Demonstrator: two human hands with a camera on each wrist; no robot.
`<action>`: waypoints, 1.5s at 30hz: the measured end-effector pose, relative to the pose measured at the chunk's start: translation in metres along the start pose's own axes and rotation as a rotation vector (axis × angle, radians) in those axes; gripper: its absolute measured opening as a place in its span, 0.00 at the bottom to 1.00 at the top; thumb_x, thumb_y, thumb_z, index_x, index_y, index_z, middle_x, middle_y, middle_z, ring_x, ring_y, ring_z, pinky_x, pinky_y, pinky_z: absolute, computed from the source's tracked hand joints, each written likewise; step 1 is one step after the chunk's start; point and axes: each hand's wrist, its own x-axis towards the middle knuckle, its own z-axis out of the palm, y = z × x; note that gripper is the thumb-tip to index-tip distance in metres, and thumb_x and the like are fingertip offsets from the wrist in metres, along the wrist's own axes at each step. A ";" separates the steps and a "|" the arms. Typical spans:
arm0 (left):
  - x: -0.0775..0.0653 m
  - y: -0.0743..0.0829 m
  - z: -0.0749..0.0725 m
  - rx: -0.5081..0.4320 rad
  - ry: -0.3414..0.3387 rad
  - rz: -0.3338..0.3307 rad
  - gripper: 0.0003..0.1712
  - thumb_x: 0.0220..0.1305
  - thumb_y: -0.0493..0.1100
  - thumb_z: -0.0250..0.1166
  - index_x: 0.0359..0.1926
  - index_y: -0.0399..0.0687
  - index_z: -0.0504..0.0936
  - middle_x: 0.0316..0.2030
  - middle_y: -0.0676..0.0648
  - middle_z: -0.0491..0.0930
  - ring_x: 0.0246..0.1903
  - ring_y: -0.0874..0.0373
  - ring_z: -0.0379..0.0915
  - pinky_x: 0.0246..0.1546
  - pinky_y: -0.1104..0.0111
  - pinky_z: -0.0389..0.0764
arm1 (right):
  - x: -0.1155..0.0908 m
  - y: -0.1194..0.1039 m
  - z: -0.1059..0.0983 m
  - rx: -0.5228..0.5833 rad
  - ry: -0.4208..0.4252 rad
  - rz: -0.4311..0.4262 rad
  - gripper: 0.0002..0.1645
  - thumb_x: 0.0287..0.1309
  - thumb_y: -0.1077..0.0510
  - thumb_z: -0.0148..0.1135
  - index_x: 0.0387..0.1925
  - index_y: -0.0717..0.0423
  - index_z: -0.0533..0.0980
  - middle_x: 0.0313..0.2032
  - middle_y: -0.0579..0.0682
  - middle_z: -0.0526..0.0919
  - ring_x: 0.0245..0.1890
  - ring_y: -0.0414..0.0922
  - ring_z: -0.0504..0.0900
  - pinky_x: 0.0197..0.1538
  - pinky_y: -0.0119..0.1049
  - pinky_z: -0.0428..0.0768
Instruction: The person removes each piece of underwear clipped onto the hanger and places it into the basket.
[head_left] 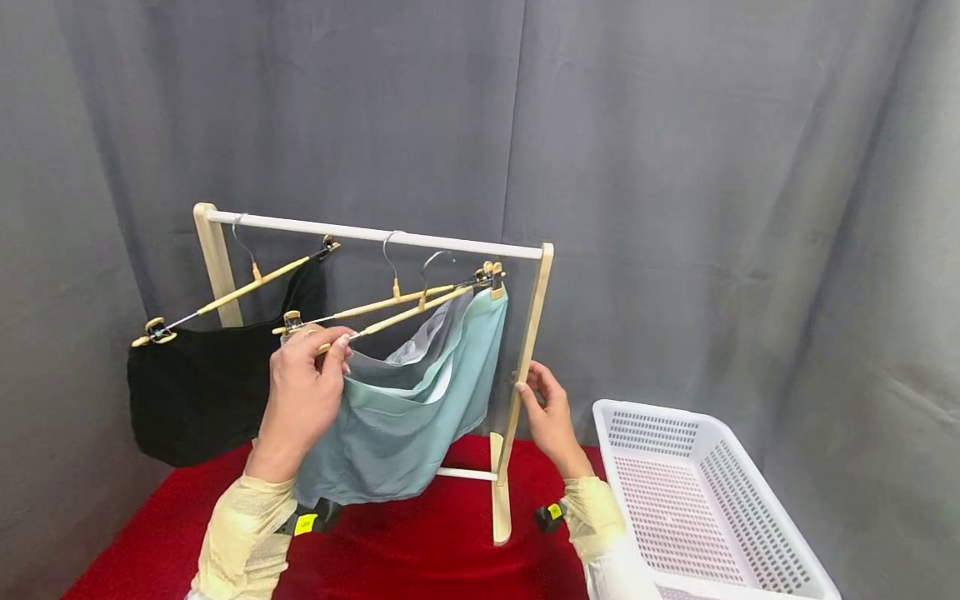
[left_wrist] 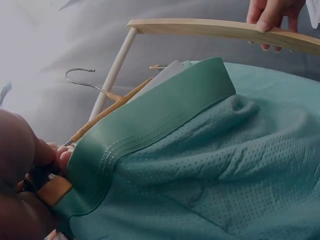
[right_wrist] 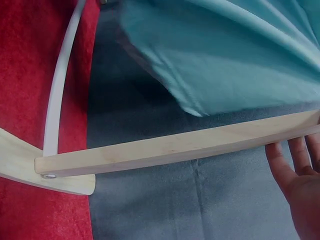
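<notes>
My left hand [head_left: 306,387] pinches the near end of a wooden clip hanger [head_left: 401,320], close to its clip. Teal shorts [head_left: 397,450] hang from this hanger by the waistband, their perforated fabric filling much of the left wrist view. The hanger's metal hook [left_wrist: 80,75] shows beside the white rail [head_left: 337,229], not over it. My right hand [head_left: 551,417] grips the right wooden post [right_wrist: 175,147] of the clothes rack, thumb in front and fingers behind. Just behind the teal shorts, a grey garment [head_left: 442,333] hangs from another clip hanger hooked on the rail.
A black garment [head_left: 202,392] hangs on a clip hanger at the rack's left. To the right stands a white perforated basket [head_left: 720,425]. Red cloth [head_left: 420,550] covers the table, and grey curtains [head_left: 675,167] surround it.
</notes>
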 end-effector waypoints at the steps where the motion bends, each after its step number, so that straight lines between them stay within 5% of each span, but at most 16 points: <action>1: -0.004 -0.001 -0.003 0.005 0.005 -0.006 0.10 0.62 0.39 0.57 0.39 0.42 0.82 0.26 0.50 0.74 0.24 0.61 0.69 0.25 0.73 0.69 | 0.000 -0.001 0.000 -0.004 -0.004 0.002 0.21 0.62 0.62 0.51 0.55 0.66 0.67 0.43 0.61 0.78 0.42 0.54 0.75 0.41 0.38 0.76; 11: -0.044 -0.015 -0.027 0.029 -0.028 -0.125 0.07 0.60 0.38 0.59 0.37 0.46 0.83 0.26 0.53 0.75 0.24 0.63 0.70 0.23 0.76 0.69 | -0.003 -0.007 -0.006 0.011 -0.033 0.009 0.21 0.61 0.63 0.52 0.55 0.67 0.66 0.43 0.67 0.77 0.41 0.60 0.76 0.41 0.41 0.78; 19: -0.067 -0.020 -0.037 0.034 -0.059 -0.251 0.09 0.61 0.41 0.59 0.40 0.47 0.83 0.28 0.51 0.77 0.25 0.64 0.73 0.26 0.77 0.68 | -0.012 -0.014 -0.013 -0.004 -0.032 0.025 0.21 0.61 0.63 0.52 0.55 0.68 0.66 0.43 0.62 0.78 0.43 0.57 0.76 0.42 0.39 0.77; 28: -0.094 -0.032 -0.038 -0.084 -0.069 -0.344 0.09 0.60 0.40 0.60 0.41 0.47 0.82 0.28 0.49 0.77 0.26 0.61 0.74 0.29 0.78 0.70 | -0.014 -0.020 -0.018 0.023 -0.055 0.020 0.21 0.61 0.64 0.51 0.55 0.69 0.65 0.43 0.67 0.77 0.42 0.60 0.76 0.43 0.37 0.76; 35: -0.104 -0.034 -0.040 -0.120 -0.175 -0.316 0.10 0.61 0.39 0.58 0.43 0.46 0.81 0.30 0.46 0.76 0.27 0.59 0.73 0.30 0.77 0.74 | -0.015 -0.024 -0.018 0.023 -0.037 0.031 0.20 0.61 0.64 0.52 0.55 0.65 0.67 0.43 0.70 0.76 0.42 0.61 0.76 0.43 0.37 0.76; 45: -0.103 -0.033 -0.035 -0.208 -0.248 -0.129 0.09 0.60 0.37 0.58 0.41 0.48 0.81 0.27 0.51 0.76 0.27 0.61 0.73 0.28 0.74 0.73 | -0.020 -0.034 -0.026 0.021 -0.038 0.092 0.21 0.64 0.62 0.48 0.58 0.65 0.65 0.49 0.63 0.75 0.46 0.49 0.76 0.49 0.38 0.76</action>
